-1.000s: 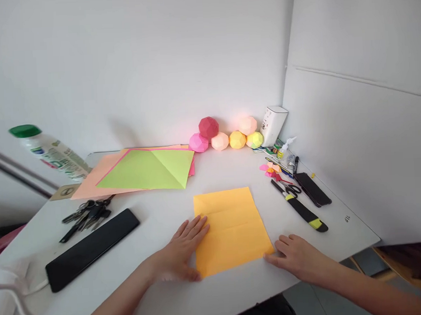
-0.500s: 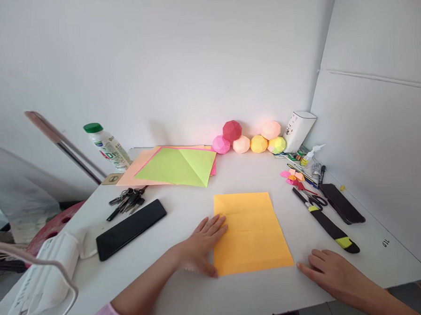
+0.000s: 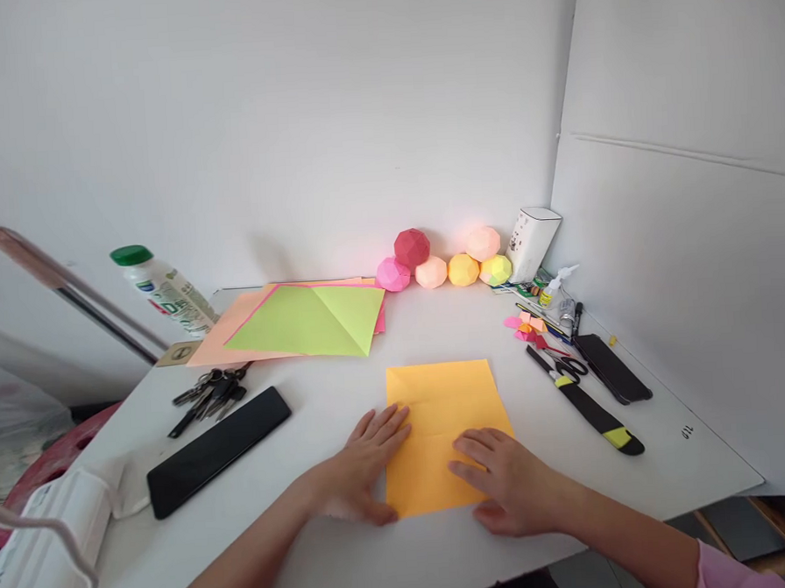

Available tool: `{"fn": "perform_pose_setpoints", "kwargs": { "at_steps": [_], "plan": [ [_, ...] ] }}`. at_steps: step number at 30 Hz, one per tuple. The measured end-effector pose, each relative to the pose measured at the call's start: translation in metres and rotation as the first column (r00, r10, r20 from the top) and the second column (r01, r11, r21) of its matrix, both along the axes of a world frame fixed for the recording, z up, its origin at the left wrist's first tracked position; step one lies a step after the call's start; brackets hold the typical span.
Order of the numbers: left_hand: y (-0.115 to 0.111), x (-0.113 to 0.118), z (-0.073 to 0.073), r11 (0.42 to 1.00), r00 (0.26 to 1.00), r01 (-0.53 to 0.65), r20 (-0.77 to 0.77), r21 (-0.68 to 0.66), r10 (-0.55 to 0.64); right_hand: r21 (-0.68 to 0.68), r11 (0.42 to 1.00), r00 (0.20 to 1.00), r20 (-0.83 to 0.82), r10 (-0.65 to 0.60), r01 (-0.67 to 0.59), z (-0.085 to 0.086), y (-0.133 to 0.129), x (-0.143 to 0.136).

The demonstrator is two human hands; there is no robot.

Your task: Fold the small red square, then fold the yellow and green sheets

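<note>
A sheet of orange paper (image 3: 433, 450) with faint creases lies flat on the white table in front of me. My left hand (image 3: 368, 462) rests over its left edge, fingers spread, thumb by the lower left corner. Over the sheet's lower right part is my right hand (image 3: 500, 477), its fingers apart and bent a little, thumb near the bottom edge. The right hand covers the paper's lower right corner. Neither hand grips anything.
Green paper (image 3: 308, 320) tops a coloured stack at the back left, by a bottle (image 3: 169, 292). Keys (image 3: 214, 395) and a black phone (image 3: 220, 452) lie left. Faceted paper balls (image 3: 431, 272) line the wall. A utility knife (image 3: 596, 410), scissors (image 3: 571, 368) and another phone (image 3: 613, 367) lie right.
My right hand has moved left from beside the orange paper onto its lower right part. My left hand stays at the left edge. The whole view has shifted slightly.
</note>
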State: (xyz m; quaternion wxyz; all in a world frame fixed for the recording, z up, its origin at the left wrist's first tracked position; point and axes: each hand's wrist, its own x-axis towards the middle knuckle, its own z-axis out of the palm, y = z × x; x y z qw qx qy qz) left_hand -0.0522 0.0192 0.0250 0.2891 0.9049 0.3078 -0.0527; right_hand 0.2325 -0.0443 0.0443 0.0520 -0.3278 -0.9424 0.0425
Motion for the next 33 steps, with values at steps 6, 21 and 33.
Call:
{"fn": "perform_pose_setpoints", "kwargs": {
  "at_steps": [6,21,33],
  "plan": [
    [0.002,0.004,-0.013,0.984,0.975,-0.079,0.22,0.157,0.043,-0.08,0.996,0.99,0.135,-0.035,0.046,0.005,0.016,-0.02],
    [0.004,0.012,-0.023,0.943,0.887,-0.137,0.462,0.305,-0.02,-0.002,0.998,0.997,0.048,-0.067,0.067,-0.005,0.055,-0.018],
    [0.005,0.012,-0.024,0.949,0.884,-0.142,0.467,0.283,-0.008,0.087,0.996,0.999,-0.008,-0.036,0.036,-0.016,0.053,-0.016]
  ]
}}
